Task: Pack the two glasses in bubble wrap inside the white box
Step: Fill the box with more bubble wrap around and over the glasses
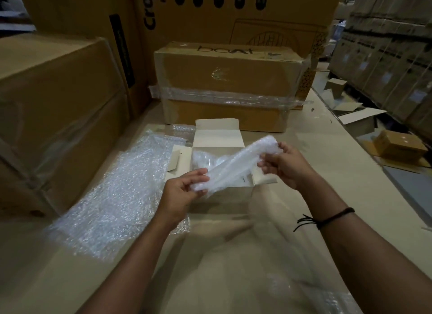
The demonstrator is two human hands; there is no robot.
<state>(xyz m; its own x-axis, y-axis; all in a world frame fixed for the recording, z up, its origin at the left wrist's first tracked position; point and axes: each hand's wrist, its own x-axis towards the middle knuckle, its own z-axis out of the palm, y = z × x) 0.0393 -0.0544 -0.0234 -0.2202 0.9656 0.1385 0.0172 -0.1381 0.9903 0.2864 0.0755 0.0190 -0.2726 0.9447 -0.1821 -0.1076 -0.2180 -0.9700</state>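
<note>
- Head view: we see 2 hands holding 1 long bubble-wrap bundle (233,166) in the air, slanted, directly over the open white box (217,138).
- The left hand (184,187) pinches the bundle's lower, nearer end between thumb and curled fingers. The right hand (284,164) grips the higher, farther end with its fingers curled round the wrap. We judge that a hold on both ends keeps the roll from unwinding and lets it be steered.
- The bundle is blurred, so we cannot tell whether a glass lies inside, though its tube-like shape suggests 1.
- The white box rests on the cardboard work surface with its flaps folded outward, which leaves its mouth free for loading. In its left part we see crinkled wrap (201,159), which we take to be 1 item already packed. No bare glass is visible.
- A loose bubble-wrap sheet (121,192) lies flat just left of the box, near at hand for padding.
- A taped brown carton (224,80) stands behind the box.
- We judge the step in hand to be lowering the bundle into the box's free right part, which would call for turning it to line up.
</note>
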